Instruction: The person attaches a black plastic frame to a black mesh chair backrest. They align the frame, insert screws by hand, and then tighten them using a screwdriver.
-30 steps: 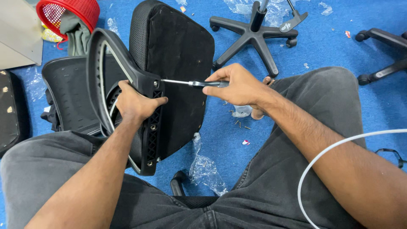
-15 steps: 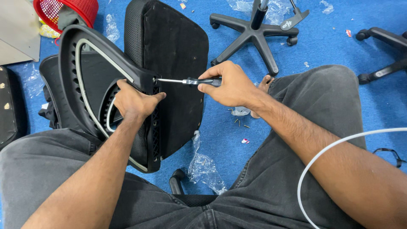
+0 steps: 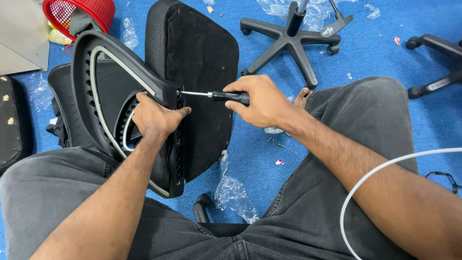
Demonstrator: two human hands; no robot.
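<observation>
Steel screwdriver (image 3: pixel 211 95) horizontal, tip leftward

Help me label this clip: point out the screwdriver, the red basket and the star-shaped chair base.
screwdriver (image 3: pixel 230 97), head view, on its black handle.
red basket (image 3: pixel 98 8), head view, on its mesh side wall.
chair base (image 3: pixel 290 39), head view, on its central hub.
</observation>
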